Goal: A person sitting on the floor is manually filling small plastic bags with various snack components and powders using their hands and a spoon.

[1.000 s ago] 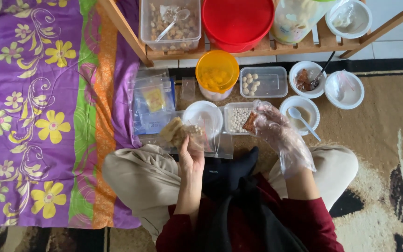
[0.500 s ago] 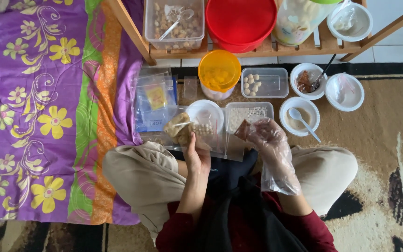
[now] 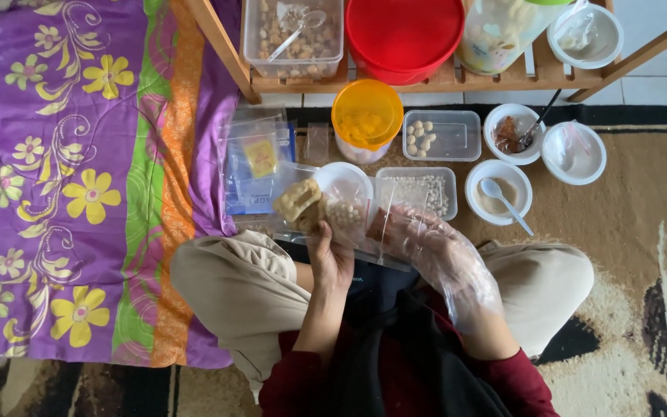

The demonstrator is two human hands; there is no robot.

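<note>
left hand (image 3: 332, 259) pinches a clear plastic bag (image 3: 341, 220) of brown pieces and pale balls, held over the lap. gloved right hand (image 3: 426, 247) pinches a small brown piece (image 3: 377, 224) at the bag's mouth. beyond on the carpet (image 3: 627, 208): white-ball tub (image 3: 418, 191), spoon bowl (image 3: 497, 191), orange-lidded jar (image 3: 366, 116).
</note>
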